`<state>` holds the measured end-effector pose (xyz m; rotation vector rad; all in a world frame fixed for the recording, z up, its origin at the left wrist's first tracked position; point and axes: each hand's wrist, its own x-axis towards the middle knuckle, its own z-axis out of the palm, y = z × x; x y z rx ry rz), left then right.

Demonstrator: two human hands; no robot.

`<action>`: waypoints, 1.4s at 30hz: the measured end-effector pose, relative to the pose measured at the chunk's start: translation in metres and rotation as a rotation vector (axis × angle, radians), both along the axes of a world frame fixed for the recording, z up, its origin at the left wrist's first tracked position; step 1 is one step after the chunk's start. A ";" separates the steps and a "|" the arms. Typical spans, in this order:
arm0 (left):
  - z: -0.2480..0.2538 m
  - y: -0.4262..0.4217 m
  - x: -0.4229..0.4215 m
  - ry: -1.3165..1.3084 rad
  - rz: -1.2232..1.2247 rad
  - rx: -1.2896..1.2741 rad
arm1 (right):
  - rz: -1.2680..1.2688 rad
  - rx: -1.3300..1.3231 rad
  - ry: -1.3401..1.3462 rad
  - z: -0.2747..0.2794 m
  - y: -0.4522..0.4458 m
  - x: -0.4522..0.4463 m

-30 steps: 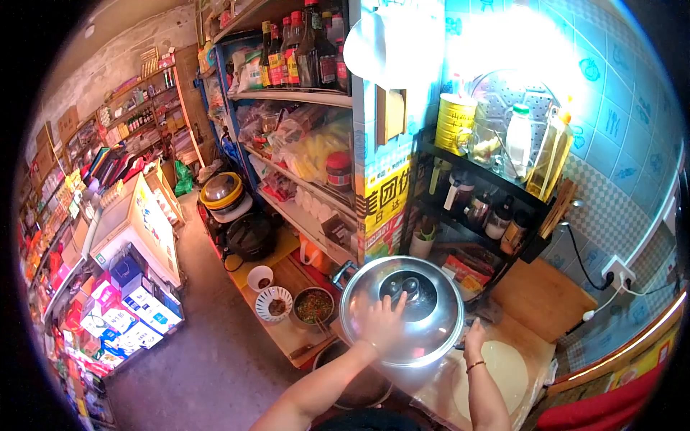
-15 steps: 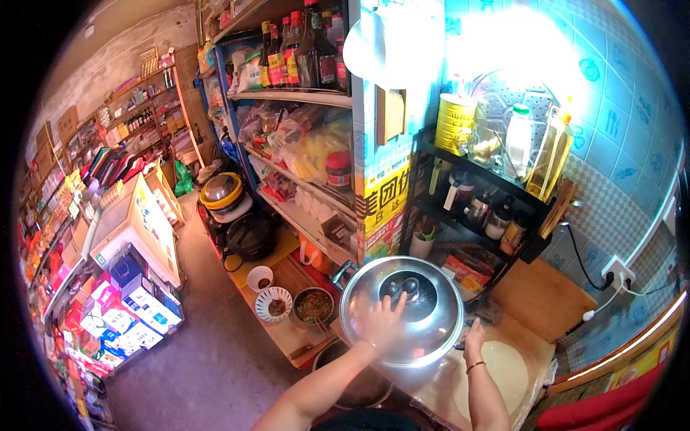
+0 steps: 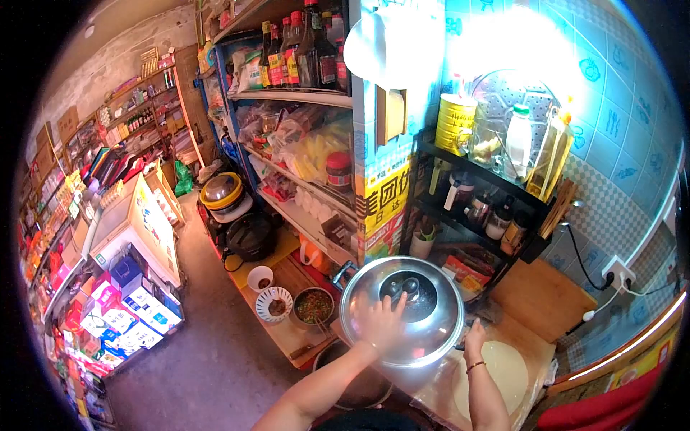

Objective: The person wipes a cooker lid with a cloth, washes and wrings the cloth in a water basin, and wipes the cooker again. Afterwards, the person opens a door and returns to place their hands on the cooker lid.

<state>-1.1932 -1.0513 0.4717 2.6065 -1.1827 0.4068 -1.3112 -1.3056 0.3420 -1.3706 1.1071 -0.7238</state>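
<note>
A domed steel lid (image 3: 352, 309) with a glass centre and a dark knob (image 3: 410, 286) covers a pan at the lower middle. My left hand (image 3: 383, 327) lies on the lid with its fingers spread, the tips close to the knob. Right of the lid, my right hand (image 3: 474, 343) is closed round the pan's dark handle (image 3: 461, 348), most of which is hidden. A round flat sheet of dough (image 3: 510, 370) lies on the board below and beside my right forearm. The pan itself is hidden under the lid.
Left of the lid stand a bowl of chopped filling (image 3: 314, 309), a striped bowl (image 3: 272, 304) and a small white bowl (image 3: 260, 279). A dark pot (image 3: 359, 391) sits below my left forearm. Behind are a black rack (image 3: 467, 154) with bottles and a wooden board (image 3: 539, 298).
</note>
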 end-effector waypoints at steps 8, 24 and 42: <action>-0.001 0.000 0.000 0.009 -0.001 0.002 | 0.011 -0.003 0.014 0.000 -0.001 0.000; -0.001 0.000 0.001 -0.003 -0.003 0.000 | 0.024 0.002 0.009 0.002 0.000 0.000; 0.001 0.001 0.000 0.002 -0.012 -0.005 | 0.017 -0.023 0.034 -0.008 -0.006 0.000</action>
